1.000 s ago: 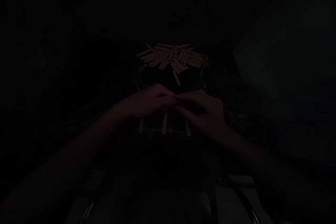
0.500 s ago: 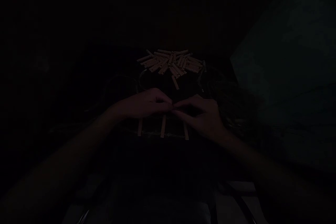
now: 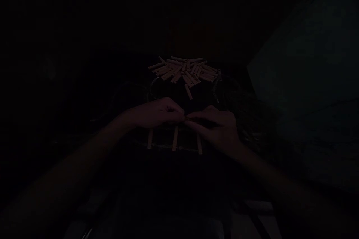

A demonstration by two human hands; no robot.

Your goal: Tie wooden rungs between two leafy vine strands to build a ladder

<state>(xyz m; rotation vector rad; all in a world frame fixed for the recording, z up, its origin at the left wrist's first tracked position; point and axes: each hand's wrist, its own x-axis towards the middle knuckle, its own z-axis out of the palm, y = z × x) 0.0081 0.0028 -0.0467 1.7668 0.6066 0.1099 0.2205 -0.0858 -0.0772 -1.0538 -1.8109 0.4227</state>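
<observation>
The scene is very dark. My left hand point(image 3: 161, 112) reaches in from the left, fingers bent and pressed together at the tips. From the other side my right hand point(image 3: 220, 123) meets it, thumb and forefinger in a pinch. Between the fingertips is a small, thin bit of what looks like twine, mostly hidden. Just below the hands lie three short wooden slats, a left slat point(image 3: 150, 139), a middle slat point(image 3: 175, 139) and a right slat point(image 3: 199, 144), roughly parallel and spaced apart. A pale strand of twine point(image 3: 162, 145) runs across their near ends. Their far ends are hidden by my hands.
Beyond my hands lies a heap of short wooden slats point(image 3: 183, 69) with holes in their ends. One loose slat point(image 3: 189, 92) lies in front of it. Loops of cord point(image 3: 151, 87) curve at the left, and a dim tangle of cord point(image 3: 249, 108) lies at the right.
The whole view has shifted slightly, so things sit a little lower. My hands stay together at the fingertips, with only a small change in the right hand's fingers.
</observation>
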